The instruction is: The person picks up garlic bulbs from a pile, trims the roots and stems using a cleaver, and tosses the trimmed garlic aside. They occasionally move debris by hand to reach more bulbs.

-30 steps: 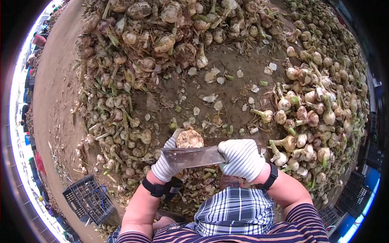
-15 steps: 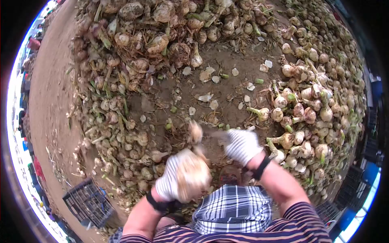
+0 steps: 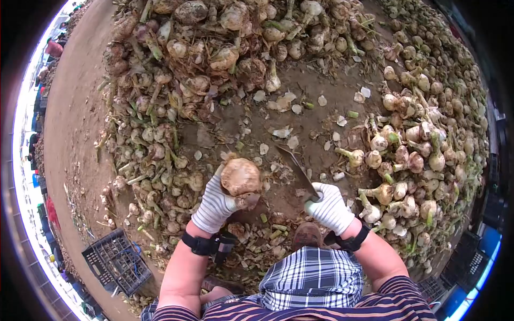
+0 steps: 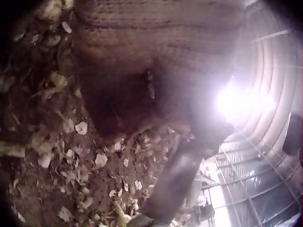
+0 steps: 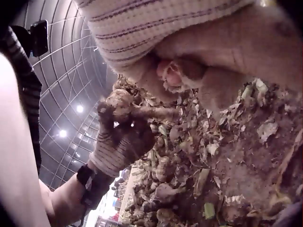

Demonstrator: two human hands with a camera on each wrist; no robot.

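In the head view my left hand [image 3: 213, 207], in a white striped glove, grips a large brownish-white bulb [image 3: 241, 177] with a pale, flat face turned up. My gloved right hand [image 3: 330, 207] holds a knife [image 3: 301, 174] by its handle, the broad dark blade slanting forward and left, apart from the bulb. The right wrist view shows the right glove [image 5: 165, 33] close up, with the left hand [image 5: 120, 144] and its bulb beyond. Dark glove fabric [image 4: 156, 52] fills the top of the left wrist view; the bulb is hidden there.
Bulbs with stalks lie heaped ahead [image 3: 235, 16], to the left [image 3: 155, 150] and to the right [image 3: 423, 139]. Pale peelings [image 3: 282, 132] and cut green stems are scattered on the soil [image 3: 321, 80] between. A black crate [image 3: 118, 262] stands at the left. A shoe [image 3: 307, 236] shows below the hands.
The knife was level across the bulb's near side, then swung away to point forward-left. My left hand dipped back with the bulb, then rose forward with its pale flat face up.
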